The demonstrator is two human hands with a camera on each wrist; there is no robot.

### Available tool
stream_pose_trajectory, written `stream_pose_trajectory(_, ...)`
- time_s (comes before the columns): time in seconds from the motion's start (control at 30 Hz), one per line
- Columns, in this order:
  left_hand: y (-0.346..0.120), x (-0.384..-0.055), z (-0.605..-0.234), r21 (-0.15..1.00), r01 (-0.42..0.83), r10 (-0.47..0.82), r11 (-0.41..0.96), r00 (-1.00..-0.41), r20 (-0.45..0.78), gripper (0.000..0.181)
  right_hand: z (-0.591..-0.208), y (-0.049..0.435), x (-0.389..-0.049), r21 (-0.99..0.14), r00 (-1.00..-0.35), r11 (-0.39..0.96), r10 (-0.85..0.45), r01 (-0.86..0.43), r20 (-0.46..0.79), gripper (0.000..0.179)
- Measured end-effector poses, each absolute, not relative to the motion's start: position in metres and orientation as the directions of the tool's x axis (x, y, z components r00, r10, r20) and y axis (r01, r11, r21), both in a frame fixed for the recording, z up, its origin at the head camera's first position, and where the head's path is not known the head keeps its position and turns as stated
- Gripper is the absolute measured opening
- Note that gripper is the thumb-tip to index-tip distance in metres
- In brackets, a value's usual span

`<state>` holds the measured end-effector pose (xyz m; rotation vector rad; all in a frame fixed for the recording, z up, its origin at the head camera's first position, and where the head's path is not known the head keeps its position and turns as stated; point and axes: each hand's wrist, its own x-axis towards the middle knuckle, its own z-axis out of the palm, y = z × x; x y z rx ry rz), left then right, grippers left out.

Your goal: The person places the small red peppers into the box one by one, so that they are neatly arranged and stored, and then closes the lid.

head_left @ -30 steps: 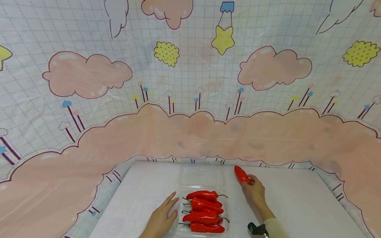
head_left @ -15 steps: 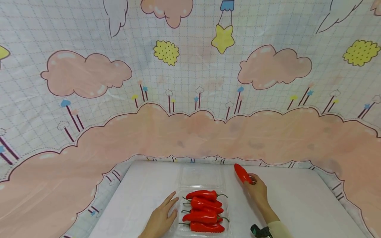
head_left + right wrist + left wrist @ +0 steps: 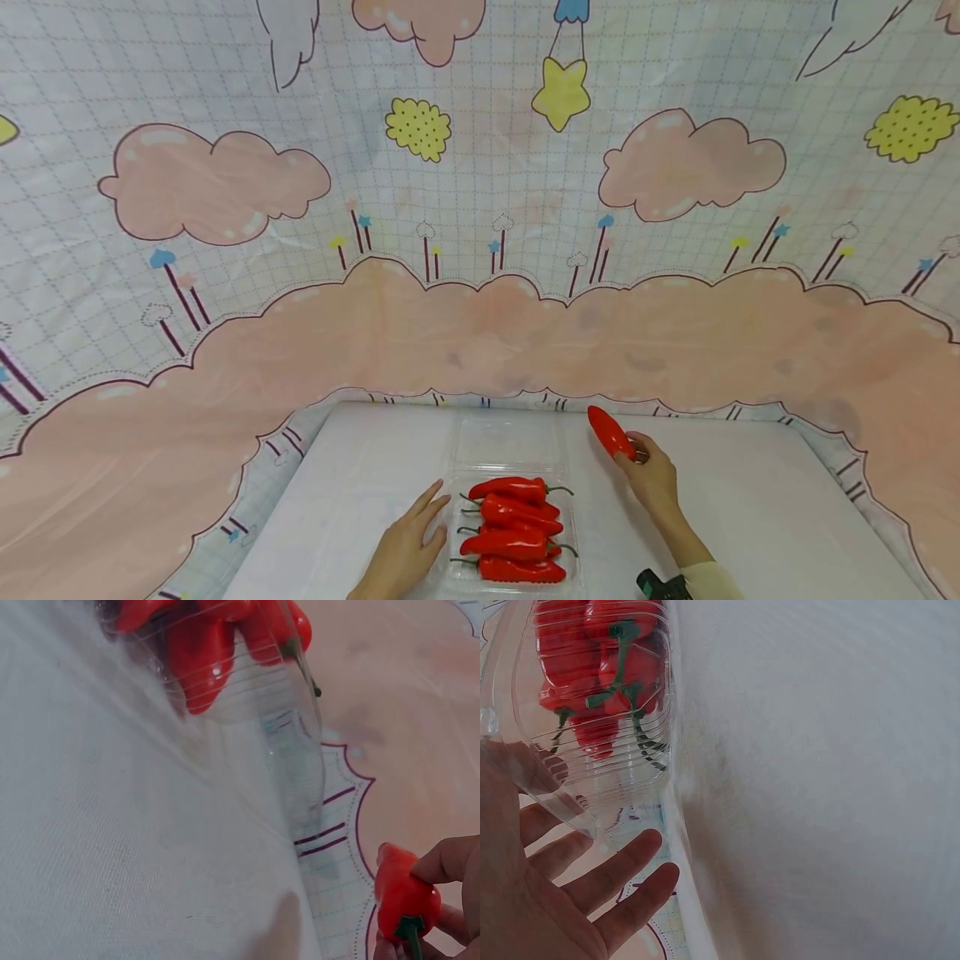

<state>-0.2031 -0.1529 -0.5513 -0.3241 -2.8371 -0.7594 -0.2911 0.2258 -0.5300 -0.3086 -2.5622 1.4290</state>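
A clear plastic box [image 3: 576, 533] holds several red peppers [image 3: 510, 546] stacked crosswise, their green stems poking out on both sides. Its transparent lid [image 3: 510, 446] lies folded back behind it. At the box's left side rests my left hand [image 3: 405, 542], fingers extended; the left wrist view shows the fingers [image 3: 622, 874] spread along the clear wall. To the right of the lid, my right hand [image 3: 652, 479] holds a single red pepper [image 3: 609, 431] between thumb and fingers. Seen from the right wrist, this pepper [image 3: 405, 900] has its green stem towards the camera.
Everything sits on a white table [image 3: 750, 500]. Behind it hangs a patterned cloth [image 3: 480, 333] with clouds and stars, which also surrounds the table's sides. A small black device [image 3: 663, 585] is worn at the right wrist beside a pale sleeve [image 3: 712, 581].
My right hand, with the pepper in it, has moved slightly away from me and a little to the right. The left hand and the box stay where they were.
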Motion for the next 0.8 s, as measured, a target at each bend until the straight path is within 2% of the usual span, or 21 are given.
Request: stream_pose_trajectory(0.8,-0.151,-0.203,-0.549,0.475,0.234,0.150,0.848,-0.966,0.209,0.041,-0.515,0.220,-0.265,-0.880,-0.966,0.474,0.233,0.010,0.115,0.045)
